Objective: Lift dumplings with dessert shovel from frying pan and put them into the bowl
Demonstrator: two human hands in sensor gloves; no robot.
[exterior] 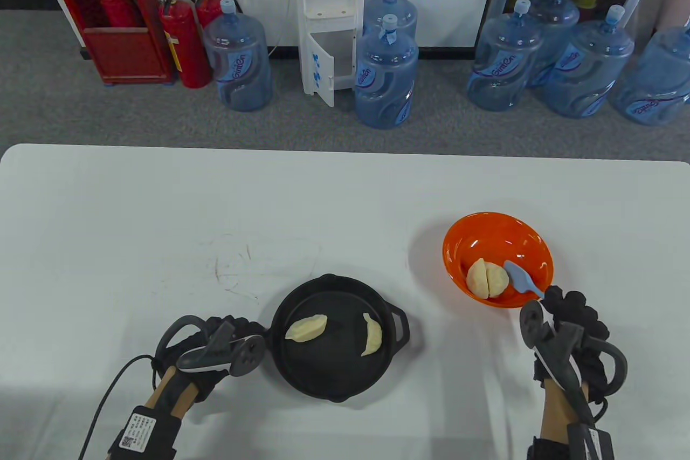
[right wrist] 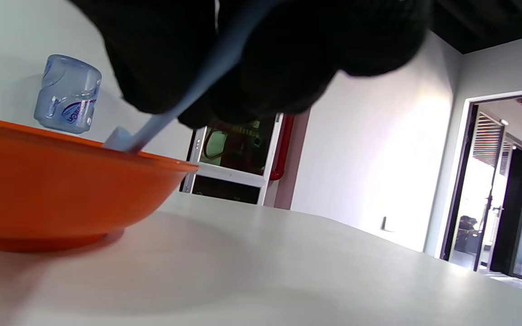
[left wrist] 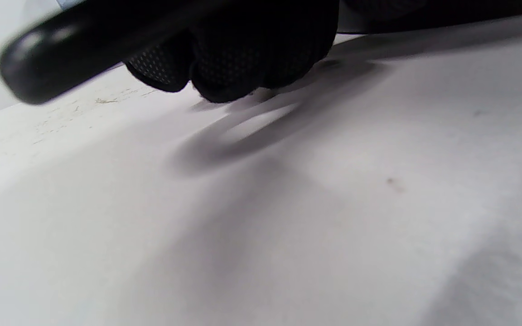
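A black frying pan (exterior: pixel 334 371) sits near the table's front middle and holds two pale dumplings, one at the left (exterior: pixel 306 328) and one at the right (exterior: pixel 372 336). My left hand (exterior: pixel 223 344) grips the pan's long handle (left wrist: pixel 75 50), its fingers (left wrist: pixel 247 59) curled round it just above the table. To the right stands the orange bowl (exterior: pixel 496 233) with two dumplings (exterior: pixel 488 277) side by side. My right hand (exterior: pixel 571 320) holds the light blue dessert shovel (exterior: pixel 523 279), whose blade lies inside the bowl next to those dumplings. The shovel (right wrist: pixel 188 90) crosses the bowl's rim (right wrist: pixel 61 194).
The white table (exterior: pixel 161 222) has faint scuff marks left of the pan. The pan's small loop handle (exterior: pixel 401 322) points toward the bowl. Beyond the far edge, on the floor, stand water jugs (exterior: pixel 385 74), a dispenser (exterior: pixel 329 18) and fire extinguishers (exterior: pixel 183 45).
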